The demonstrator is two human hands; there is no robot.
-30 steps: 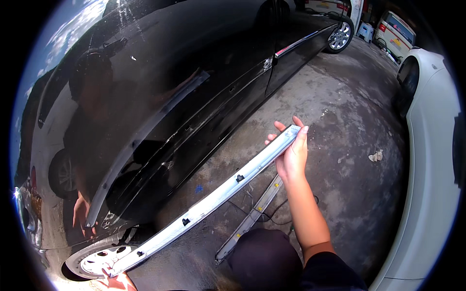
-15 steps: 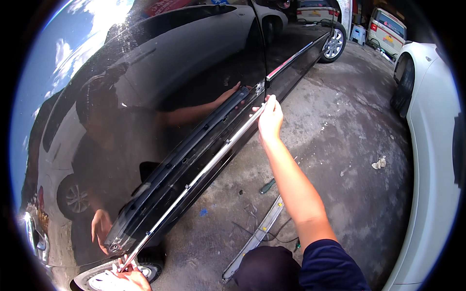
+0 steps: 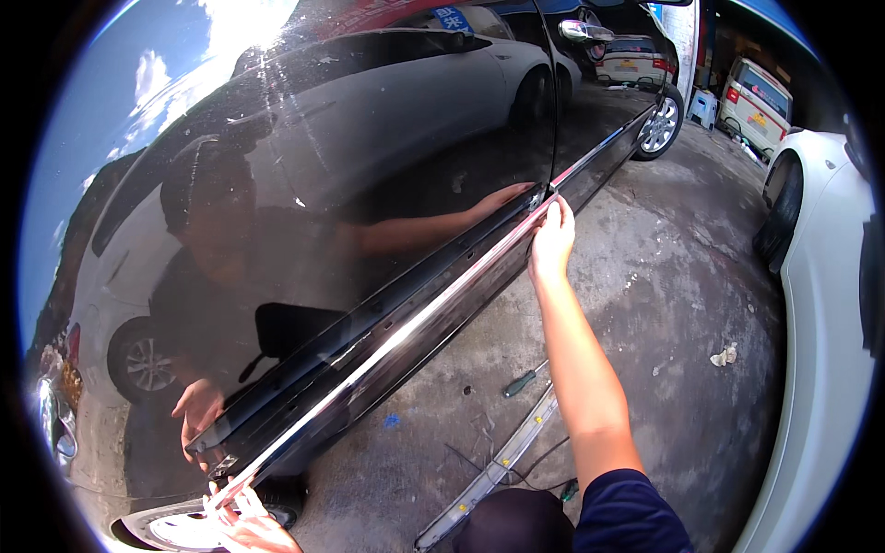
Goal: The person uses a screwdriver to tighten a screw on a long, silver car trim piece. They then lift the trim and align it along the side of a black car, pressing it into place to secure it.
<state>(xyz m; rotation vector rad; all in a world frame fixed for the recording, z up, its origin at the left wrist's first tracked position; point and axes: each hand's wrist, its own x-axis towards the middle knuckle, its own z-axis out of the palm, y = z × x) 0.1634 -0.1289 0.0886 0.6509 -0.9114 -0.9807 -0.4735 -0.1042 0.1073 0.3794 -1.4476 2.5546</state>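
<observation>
A long chrome trim strip (image 3: pixel 406 336) runs along the lower part of a glossy black car door (image 3: pixel 415 157). My right hand (image 3: pixel 553 241) is closed around its far end, right at the gap between this door and the other door. Down at the lower left, my left hand (image 3: pixel 249 527) grips the near end, beside a car wheel (image 3: pixel 175 527). Just above the strip lies a dark recessed band (image 3: pixel 369 313) with small slots in it. Its mate, a chrome strip (image 3: pixel 595 155), continues along the other door.
On the stained concrete floor lie a green-handled screwdriver (image 3: pixel 521 382), another long strip (image 3: pixel 498 465) with yellow clips, and a dark cable (image 3: pixel 544 456). A white car (image 3: pixel 820 276) stands to the right. A blue-white stool (image 3: pixel 703 109) and a van (image 3: pixel 756 101) are farther back.
Both hands have turned the strip, so its shiny face shows instead of the clips along its edge. The far end has come close in line with the other door's strip. My view has shifted.
</observation>
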